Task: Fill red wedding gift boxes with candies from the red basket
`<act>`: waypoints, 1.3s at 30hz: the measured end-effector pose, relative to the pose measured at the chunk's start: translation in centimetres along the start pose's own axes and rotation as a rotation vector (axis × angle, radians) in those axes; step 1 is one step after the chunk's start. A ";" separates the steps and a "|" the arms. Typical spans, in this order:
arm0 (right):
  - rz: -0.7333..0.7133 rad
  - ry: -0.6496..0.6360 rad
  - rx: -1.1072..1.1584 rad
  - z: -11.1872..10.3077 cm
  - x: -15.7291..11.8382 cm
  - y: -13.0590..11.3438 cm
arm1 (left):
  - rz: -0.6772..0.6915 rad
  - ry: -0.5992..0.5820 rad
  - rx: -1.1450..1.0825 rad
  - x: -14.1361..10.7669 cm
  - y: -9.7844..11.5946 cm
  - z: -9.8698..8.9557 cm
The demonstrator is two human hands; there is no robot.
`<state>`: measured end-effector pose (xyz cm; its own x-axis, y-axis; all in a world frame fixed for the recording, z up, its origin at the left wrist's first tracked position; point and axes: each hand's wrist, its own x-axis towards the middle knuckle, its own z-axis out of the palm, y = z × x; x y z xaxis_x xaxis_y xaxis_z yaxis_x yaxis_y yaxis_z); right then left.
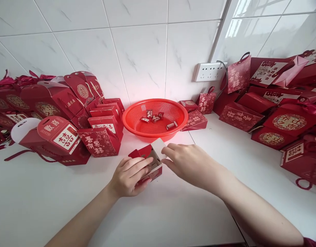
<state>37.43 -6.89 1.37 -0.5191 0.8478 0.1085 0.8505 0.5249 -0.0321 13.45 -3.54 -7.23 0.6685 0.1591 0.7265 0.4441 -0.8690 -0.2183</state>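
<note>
A small red gift box [155, 173] with a pale inside stands on the white table, its top flaps raised. My left hand [131, 175] is wrapped over its left and near sides, with fingers reaching across the opening. At the right end, my right hand [182, 158] pinches the edge of a raised white flap [158, 146] between thumb and fingers. Just behind the box is a red plastic basket [127, 125] with several wrapped candies [156, 118] on its bottom.
Red gift boxes [98, 142] crowd the left side, some with rope handles. More boxes [285, 120] are piled at the right. A flat box [196, 120] lies beside the basket. A white power strip [209, 72] is on the tiled wall [139, 55], behind the table [158, 216].
</note>
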 end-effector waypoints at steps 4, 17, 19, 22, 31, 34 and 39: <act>0.059 -0.105 -0.026 1.5 1.8 0.3 | 0.028 -0.006 0.016 -0.1 -0.2 0.1; 0.088 -0.444 0.273 1.9 4.0 2.2 | 0.012 0.094 0.134 -1.5 -2.6 -0.4; 0.092 -0.461 0.283 1.7 3.9 2.4 | -0.027 0.042 0.000 -1.5 -3.1 -0.5; 0.082 -0.468 0.292 1.4 3.9 2.4 | -0.177 -0.094 -0.273 -1.1 -3.3 -0.7; 0.099 -0.429 0.170 1.2 3.3 4.0 | -0.570 -0.533 -0.651 -0.3 -1.2 -0.3; 0.097 -0.375 0.097 1.3 3.1 3.3 | -0.608 -0.436 -0.719 -0.9 -0.9 0.8; 0.069 -0.323 0.004 1.1 3.0 0.9 | -0.763 -0.362 -0.718 -1.5 -1.8 1.3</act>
<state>36.53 -3.85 0.60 -0.4605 0.8612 -0.2151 0.8847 0.4649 -0.0325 12.44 -1.59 -8.82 0.5539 0.7940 0.2505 0.4426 -0.5356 0.7192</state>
